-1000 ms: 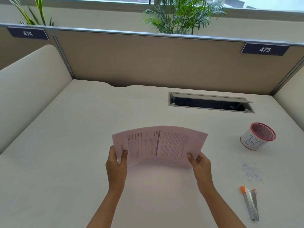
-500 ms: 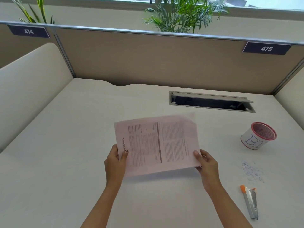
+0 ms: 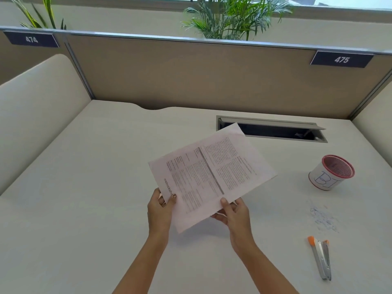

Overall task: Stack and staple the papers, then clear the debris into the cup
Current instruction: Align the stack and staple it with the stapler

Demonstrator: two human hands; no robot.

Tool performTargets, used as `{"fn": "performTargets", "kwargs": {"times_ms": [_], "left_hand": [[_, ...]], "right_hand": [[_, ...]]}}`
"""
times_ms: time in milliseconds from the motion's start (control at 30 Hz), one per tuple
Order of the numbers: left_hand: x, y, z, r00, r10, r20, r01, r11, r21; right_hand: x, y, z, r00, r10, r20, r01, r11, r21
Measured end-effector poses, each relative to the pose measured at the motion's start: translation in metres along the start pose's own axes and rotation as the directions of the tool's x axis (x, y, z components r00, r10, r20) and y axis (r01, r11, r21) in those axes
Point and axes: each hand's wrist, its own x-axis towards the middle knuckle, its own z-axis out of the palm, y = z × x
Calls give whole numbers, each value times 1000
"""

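A stack of pale pink printed papers [image 3: 212, 172] is held above the desk, turned so its far corner points up and to the right. My left hand [image 3: 160, 211] pinches the near left edge. My right hand [image 3: 232, 213] grips the near bottom edge, thumb on top. A small patch of staple debris [image 3: 323, 218] lies on the desk to the right. Beyond it sits a white cup [image 3: 331, 172] with a red rim, tilted toward me. A grey stapler [image 3: 321, 257] with orange tips lies open at the near right.
The cream desk [image 3: 84, 198] is fenced by a tan partition [image 3: 191, 75] at the back and padded side panels. A cable slot [image 3: 273, 130] with a raised flap opens in the desk behind the papers. Plants stand behind the partition.
The papers were bowed and level between both hands; now they are flat and rotated counter-clockwise, far corner raised toward the cable slot. My right hand shifted left along the bottom edge.
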Motion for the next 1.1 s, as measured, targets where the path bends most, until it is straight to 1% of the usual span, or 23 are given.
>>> {"fn": "performTargets", "kwargs": {"times_ms": [67,133,200,300,400,567,667,767,900,967,1033,1100], "left_hand": [[0,3,-3,998,-33,62,38,995,-87],[1,8,-7,984,-60,167,89,981,-171],[1,13,-11,958,-78,275,137,970,-203],[-3,17,-11,916,-82,393,162,972,-173],[-6,17,-6,880,-84,468,146,984,-99],[-4,18,1,884,-88,460,115,993,-32],[-3,20,6,886,-67,459,84,996,-16],[-3,21,10,884,-57,464,67,998,-5],[-3,20,17,894,-34,446,43,999,-12],[-4,19,22,895,-18,446,28,999,-15],[-5,19,27,898,-6,441,16,1000,-19],[-5,17,34,898,-5,440,18,1000,-25]], "right_hand": [[2,-7,2,999,-27,-22,27,1000,-9],[6,-15,1,998,-41,-38,41,999,-18],[11,-23,-2,998,-43,-36,42,999,-22],[17,-34,-5,999,-45,2,45,999,-31],[20,-42,-6,997,-65,39,67,996,-67],[24,-44,-6,993,-117,-8,113,972,-207],[22,-47,-10,993,-113,-38,103,972,-213],[18,-50,-19,984,-129,-120,100,969,-224],[10,-45,-48,947,-214,-241,117,925,-362],[4,-37,-67,916,-258,-306,99,887,-451],[-3,-27,-87,877,-320,-358,49,802,-595],[-9,-16,-110,818,-403,-411,-6,708,-706]]}}
